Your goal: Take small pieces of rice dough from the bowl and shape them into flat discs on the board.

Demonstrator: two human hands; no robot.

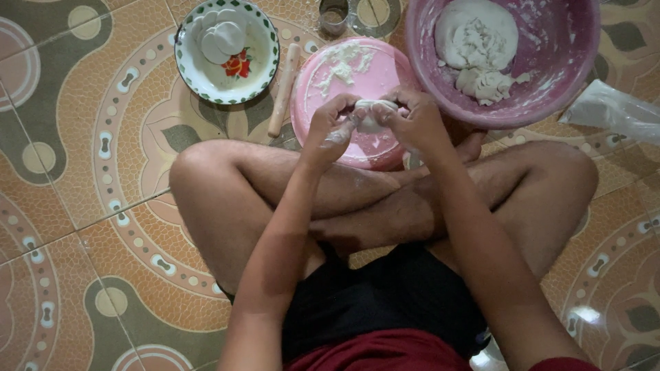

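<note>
I sit cross-legged on a patterned tile floor. My left hand (331, 128) and my right hand (415, 121) both pinch a small lump of white dough (372, 113), held between them just above a round pink board (346, 79) dusted with flour and crumbs. A large pink bowl (550, 82) at the upper right holds a big mass of white dough (476, 45). A white enamel plate (261, 65) with a green rim at the upper left carries a few flat dough discs (221, 36).
A wooden rolling pin (284, 89) lies between the plate and the board. A small metal cup (333, 15) stands at the top edge. A clear plastic bag (612, 110) lies at the right. My bare knees spread to both sides.
</note>
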